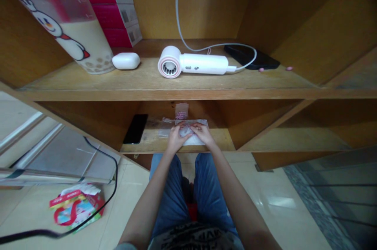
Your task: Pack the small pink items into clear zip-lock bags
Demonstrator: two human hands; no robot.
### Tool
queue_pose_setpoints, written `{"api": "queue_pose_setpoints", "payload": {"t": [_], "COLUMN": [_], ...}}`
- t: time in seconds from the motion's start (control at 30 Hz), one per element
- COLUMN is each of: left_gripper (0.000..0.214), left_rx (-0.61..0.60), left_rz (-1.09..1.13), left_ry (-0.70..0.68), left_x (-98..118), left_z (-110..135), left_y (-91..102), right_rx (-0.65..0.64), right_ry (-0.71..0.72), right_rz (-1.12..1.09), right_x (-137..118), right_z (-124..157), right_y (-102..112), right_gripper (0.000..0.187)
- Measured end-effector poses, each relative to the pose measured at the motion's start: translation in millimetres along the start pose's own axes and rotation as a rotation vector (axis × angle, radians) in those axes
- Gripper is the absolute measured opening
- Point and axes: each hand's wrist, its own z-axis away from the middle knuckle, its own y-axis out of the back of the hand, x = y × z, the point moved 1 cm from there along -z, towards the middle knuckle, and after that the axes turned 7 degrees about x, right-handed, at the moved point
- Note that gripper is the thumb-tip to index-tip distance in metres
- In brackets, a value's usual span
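**Q:** What lies nearest the camera?

**A:** Blue denim jeans (169,187) are seen at the bottom of the view. A crumpled printed wrapper (75,207) is lying on the tiled floor (132,187), just beside a black cable (115,179).

**Q:** How are the hands set?

**A:** The left hand (176,138) and right hand (204,134) are held close together at the front of the lower shelf (147,144). The fingers (188,126) of both hands are closed on a clear plastic bag (186,132), which is resting on that shelf.

**Q:** What is placed beyond the hands?

**A:** A small pink-printed packet (182,111) is set behind the bag, and a black smartphone (135,129) is lying to its left.

**Q:** What is carried on the upper shelf (176,94)?

**A:** A white hair dryer (191,64) is laid at the centre, with a white earbud case (126,61) to its left and a dark phone (250,56) to its right. A printed cup (85,45) and stacked pink boxes (110,6) are placed at the left
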Motion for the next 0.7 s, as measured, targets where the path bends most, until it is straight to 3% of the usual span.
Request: {"api": "queue_pose_setpoints", "payload": {"t": [0.17,0.3,0.4,0.57,0.7], "left_gripper": [0.047,0.057,0.060,0.030,0.028], "left_rx": [0.035,0.028,0.031,0.145,0.194], "left_rz": [-0.088,-0.027,0.098,0.331,0.402], "left_ry": [-0.038,-0.030,0.043,0.290,0.355], "left_x": [5,11,17,25,31], "left_z": [0,1,2,5,5], "left_y": [3.8,7.5,8.3,9.9,15.8], "right_rx": [0.059,0.185,0.239,0.246,0.258], "right_ry": [0.066,0.113,0.112,0.104,0.097], "right_rz": [0.108,0.164,0.175,0.100,0.037], "right_x": [-4,-18,-30,-47,-58], "right_z": [24,32,31,28,30], "right_y": [-4,-2,2,5,8], "right_gripper": [0.027,0.025,0.024,0.023,0.024]}}
